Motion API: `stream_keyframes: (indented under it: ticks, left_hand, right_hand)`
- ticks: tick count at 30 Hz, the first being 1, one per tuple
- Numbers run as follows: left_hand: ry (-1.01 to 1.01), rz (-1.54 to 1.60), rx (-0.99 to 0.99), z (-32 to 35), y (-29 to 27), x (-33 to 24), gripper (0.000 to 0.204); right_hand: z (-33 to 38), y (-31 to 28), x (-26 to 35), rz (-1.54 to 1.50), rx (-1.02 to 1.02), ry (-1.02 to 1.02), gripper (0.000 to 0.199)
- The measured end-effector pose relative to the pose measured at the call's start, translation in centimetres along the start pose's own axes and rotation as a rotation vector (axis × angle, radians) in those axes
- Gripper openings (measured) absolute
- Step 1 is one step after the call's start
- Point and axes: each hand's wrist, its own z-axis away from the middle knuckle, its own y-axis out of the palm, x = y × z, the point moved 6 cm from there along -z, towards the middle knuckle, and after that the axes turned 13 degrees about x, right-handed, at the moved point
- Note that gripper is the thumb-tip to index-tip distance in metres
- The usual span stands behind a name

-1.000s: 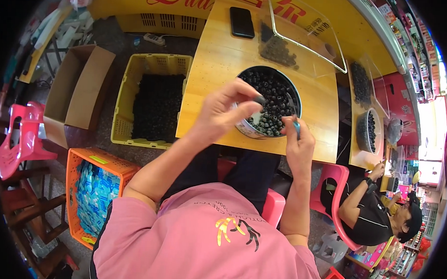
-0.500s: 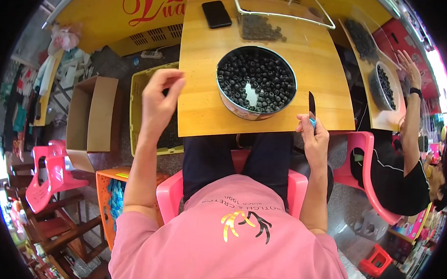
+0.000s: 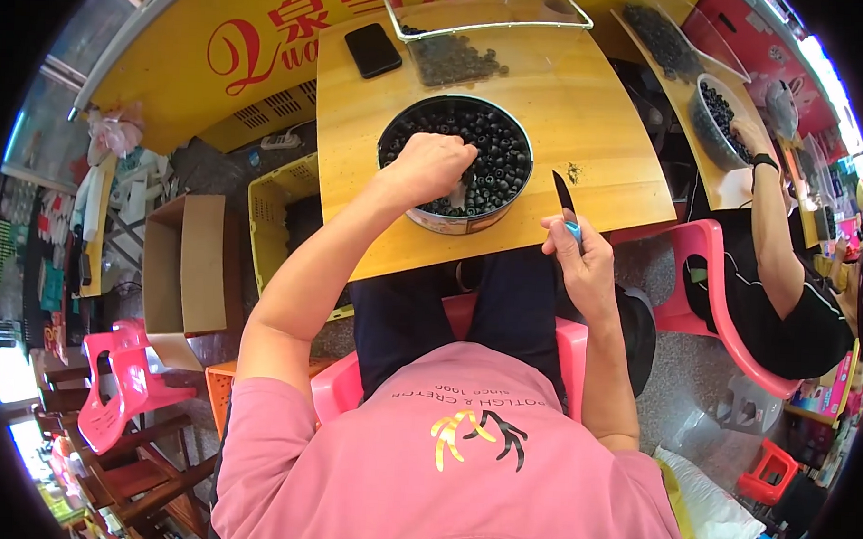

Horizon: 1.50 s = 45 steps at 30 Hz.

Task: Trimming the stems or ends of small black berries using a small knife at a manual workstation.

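A round tin stands near the front of the wooden table, holding small round dark fruits, or beadlike pieces much like them. My left hand reaches over the left part of the tin. Its fingers are bent together just above the dark pieces, and what they hold is hidden. To the right of the tin, at the table's front edge, my right hand grips a small knife by its blue handle. The knife's dark blade points up and away from me.
A clear tray with more dark pieces and a black phone lie at the table's far side. Left of the table stand a yellow crate and a cardboard box. At right, another person's hand is in a bowl.
My left hand has moved from beside the table's left edge, above the yellow crate, to over the tin. My right hand still holds the knife. The other person's hand has lowered to the bowl.
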Motion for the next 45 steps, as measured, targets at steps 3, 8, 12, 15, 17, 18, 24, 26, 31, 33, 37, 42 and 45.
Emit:
stream_keyframes:
  ticks: [3,8,12,15,17,18,24,26,31,33,37,42,45]
  left_hand:
    - [0.015,0.012,-0.093,0.7,-1.2,-0.4,0.018]
    - [0.128,1.389,-0.246,3.6,-3.6,-1.1,0.024]
    - [0.289,1.593,-0.473,6.3,-5.4,-3.1,0.024]
    - [0.263,1.589,-0.535,7.1,-5.3,-3.7,0.024]
    - [0.241,1.587,-0.556,7.4,-5.3,-3.7,0.019]
    - [0.243,1.588,-0.569,7.5,-5.2,-3.7,0.019]
    - [0.234,1.494,-0.600,8.2,-5.1,-3.9,0.017]
    - [0.238,1.554,-0.623,8.5,-4.9,-3.8,0.017]
    - [0.218,1.716,-0.629,8.5,-4.5,-3.9,0.019]
    - [0.219,1.731,-0.629,8.6,-4.3,-3.8,0.019]
    - [0.233,1.798,-0.601,8.4,-3.5,-3.5,0.019]
    - [0.315,2.020,-0.650,7.7,-2.5,-2.9,0.017]
    - [0.338,2.078,-0.644,7.4,-2.3,-2.9,0.017]
  right_hand:
    - [-0.7,0.2,0.4,-0.010,0.015,-0.012,0.027]
    - [-2.9,1.5,1.8,-0.172,0.030,-0.056,0.027]
    - [-4.9,2.9,4.1,-0.316,0.034,-0.110,0.025]
    - [-5.9,3.5,5.6,-0.439,0.025,-0.172,0.021]
    - [-6.5,3.6,6.2,-0.373,0.032,-0.196,0.018]
    - [-6.7,3.7,6.5,-0.366,0.040,-0.200,0.018]
    - [-7.2,4.2,7.7,-0.442,0.156,-0.179,0.014]
    - [-7.0,4.3,8.0,-0.464,0.189,-0.118,0.020]
    - [-6.9,4.2,7.3,-0.445,0.173,-0.043,0.022]
    - [-7.0,4.3,7.3,-0.418,0.181,-0.056,0.023]
    - [-7.2,4.4,7.5,-0.352,0.180,-0.107,0.019]
    - [-6.1,4.2,8.7,-0.013,0.049,-0.308,0.022]
    - [-5.8,4.0,9.3,0.358,0.103,-0.321,0.022]
